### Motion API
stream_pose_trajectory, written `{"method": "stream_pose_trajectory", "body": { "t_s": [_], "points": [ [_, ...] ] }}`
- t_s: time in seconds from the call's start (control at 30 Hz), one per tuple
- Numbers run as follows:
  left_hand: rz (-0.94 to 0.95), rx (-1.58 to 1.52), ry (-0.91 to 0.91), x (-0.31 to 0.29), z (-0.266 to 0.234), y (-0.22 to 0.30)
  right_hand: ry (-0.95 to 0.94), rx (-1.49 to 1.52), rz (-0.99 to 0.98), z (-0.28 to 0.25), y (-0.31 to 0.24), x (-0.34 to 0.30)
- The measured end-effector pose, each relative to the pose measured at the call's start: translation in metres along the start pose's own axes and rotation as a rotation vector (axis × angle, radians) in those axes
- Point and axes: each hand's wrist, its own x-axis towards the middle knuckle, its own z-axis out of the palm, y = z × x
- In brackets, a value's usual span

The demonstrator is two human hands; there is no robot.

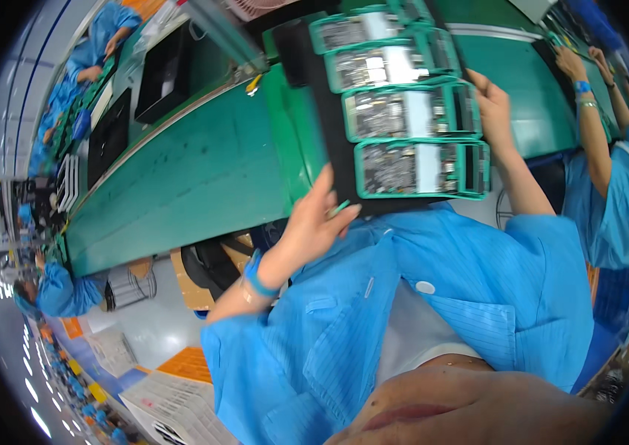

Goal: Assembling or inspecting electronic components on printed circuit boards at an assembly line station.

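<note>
Head view: green-framed circuit boards [383,113], pale-banded, line a black tray [333,126].

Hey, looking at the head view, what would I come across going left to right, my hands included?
Black box-like object, small yellow item, left hand, lowest green-framed circuit board, right hand, co-worker's bare forearm.

Scuffed green bench [173,193], nine to eleven o'clock
A brighter green strip [288,133] lies toward twelve; a small yellow piece [254,85] sits by the metal rail [173,121] at eleven. Past the rail, a black box [157,78] lies near half past ten, a flat black panel [110,137] at ten.
</note>
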Motion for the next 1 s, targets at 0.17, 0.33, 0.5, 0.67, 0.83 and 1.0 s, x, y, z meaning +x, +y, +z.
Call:
{"method": "stream_pose_trajectory", "body": {
  "t_s": [0.17, 0.33, 0.5, 0.67, 0.83, 1.0],
  "points": [
    [-0.015, 0.1, -0.102, 0.041, -0.021, -0.062, 0.151, -0.198, 0.025, -0.013, 0.065, -0.017],
    [0.244, 0.382, -0.077, 0.055, -0.091, -0.029, 0.158, -0.662, -0.073, -0.092, 0.121, 0.027],
    [-0.032, 0.873, 0.795, 0.013, -0.337, -0.049, 0.238, -0.686, -0.086, -0.107, 0.138, 0.042],
    [-0.105, 1.244, 1.442, -0.03, -0.569, -0.129, 0.237, -0.818, -0.191, -0.119, 0.139, 0.033],
    [-0.056, 1.285, 1.44, -0.008, -0.663, -0.165, 0.234, -0.442, 0.11, -0.106, 0.114, 0.011],
    [-0.052, 1.399, 1.414, 0.001, -0.711, -0.186, 0.166, -0.321, 0.096, -0.069, 0.088, 0.01]
  ]
}}
